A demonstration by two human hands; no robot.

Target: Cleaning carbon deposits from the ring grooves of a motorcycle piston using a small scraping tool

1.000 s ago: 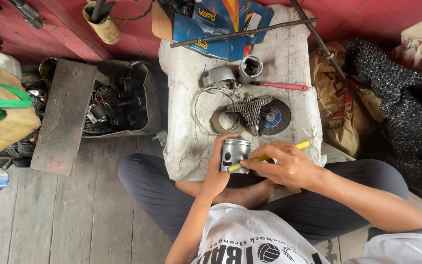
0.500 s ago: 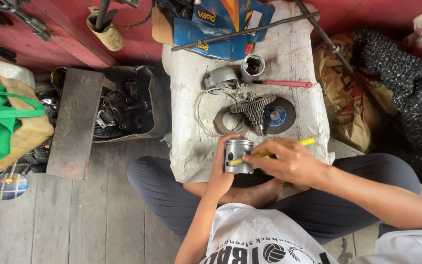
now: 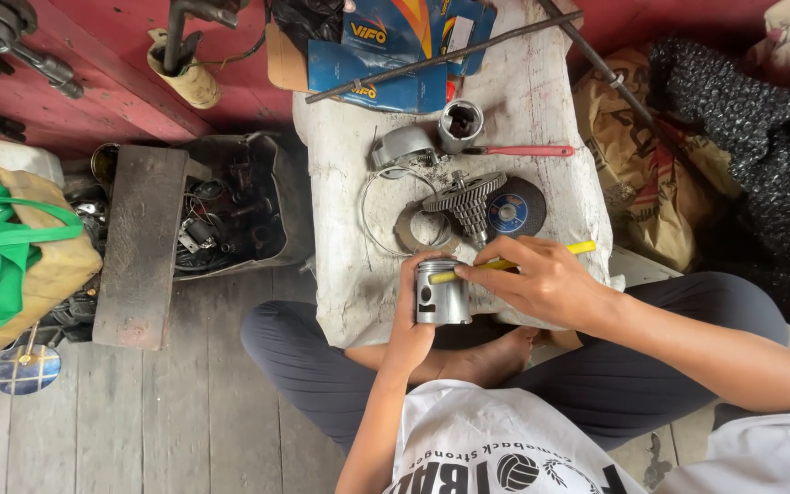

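Little has shifted; left hand point(image 3: 411, 316) still clasps the grey metal piston point(image 3: 443, 292); right hand point(image 3: 541, 279) pinches a yellow-handled tool point(image 3: 514, 263) against its crown, the work seemingly unfinished.

Illumination was soft, even daylight with no single evident source. Shadows were faint and diffuse; the darkest areas lay inside the open parts box point(image 3: 230, 206) at left and in the black fabric point(image 3: 752, 137) at far right. The metal piston point(image 3: 443, 293) showed mild sheen without glare. Focus was sharp centrally. Straight edges bowed slightly near the frame borders.
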